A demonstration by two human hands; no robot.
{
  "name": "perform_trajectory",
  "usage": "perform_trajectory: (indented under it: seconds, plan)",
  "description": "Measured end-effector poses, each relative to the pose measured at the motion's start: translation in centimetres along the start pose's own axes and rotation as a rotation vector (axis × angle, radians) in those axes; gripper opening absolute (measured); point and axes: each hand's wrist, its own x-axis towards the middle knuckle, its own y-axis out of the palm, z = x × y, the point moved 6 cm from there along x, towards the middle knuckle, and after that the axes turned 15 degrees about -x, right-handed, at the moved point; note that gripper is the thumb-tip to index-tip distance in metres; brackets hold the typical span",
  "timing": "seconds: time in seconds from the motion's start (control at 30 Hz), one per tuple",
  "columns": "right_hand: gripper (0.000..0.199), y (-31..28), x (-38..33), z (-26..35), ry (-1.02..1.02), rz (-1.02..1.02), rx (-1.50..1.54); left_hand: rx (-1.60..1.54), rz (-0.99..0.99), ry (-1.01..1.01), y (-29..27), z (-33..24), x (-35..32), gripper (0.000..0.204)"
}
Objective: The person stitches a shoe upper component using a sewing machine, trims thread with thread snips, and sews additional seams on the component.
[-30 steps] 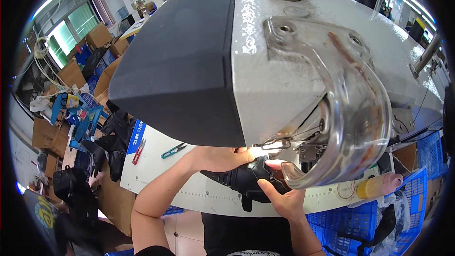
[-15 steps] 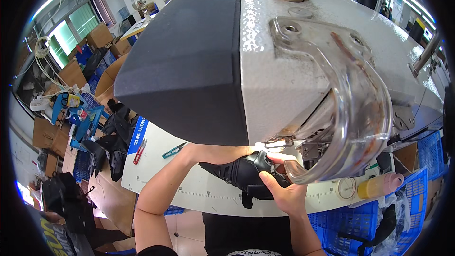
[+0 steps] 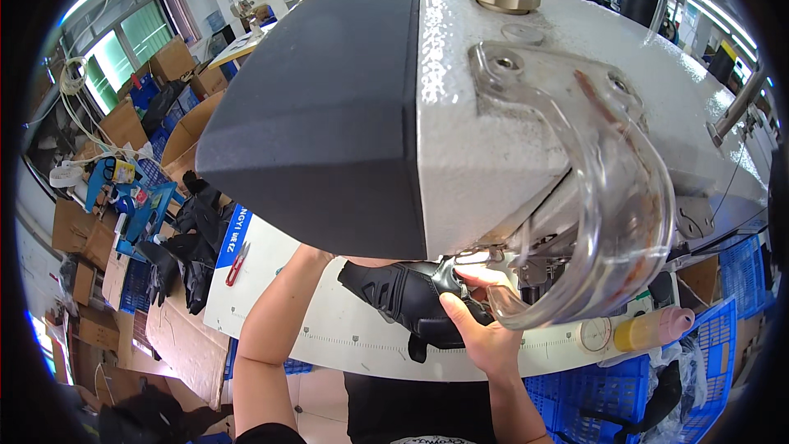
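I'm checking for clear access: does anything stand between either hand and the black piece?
Nothing visible separates the right hand from the black piece it holds. The left hand is mostly hidden behind the dark machine cover, so its contact can't be judged.

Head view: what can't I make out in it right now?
In the head view:
Left hand: mostly hidden by the machine; its hold can't be told.
Right end of the black piece: partly covered by the right hand.
Dark shape, lower left: cut off by the lower edge, too dim to identify.
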Motion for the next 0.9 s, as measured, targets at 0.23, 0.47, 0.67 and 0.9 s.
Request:
perform_trajectory:
  seconds: [0.23, 0.47, 0.67, 0.9]
  plan:
    - [0.030, 0.17, 0.23, -0.33, 0.065, 0.046, 0.006, -0.020, -0.017, -0.010, -0.45, 0.28, 0.30, 0.018]
    - [0.029, 0.31, 0.32, -0.21, 0.085, 0.026, 0.017, -0.034, -0.028, -0.019, -0.61, 0.48, 0.36, 0.017]
    - [0.027, 0.67, 0.42, -0.45, 0.061, -0.023, 0.021, -0.042, -0.035, -0.028, -0.53, 0.64, 0.42, 0.016]
    - [0.029, 0.66, 0.55, -0.53, 0.037, -0.035, 0.006, -0.047, -0.047, -0.028, -0.40, 0.69, 0.26, 0.015]
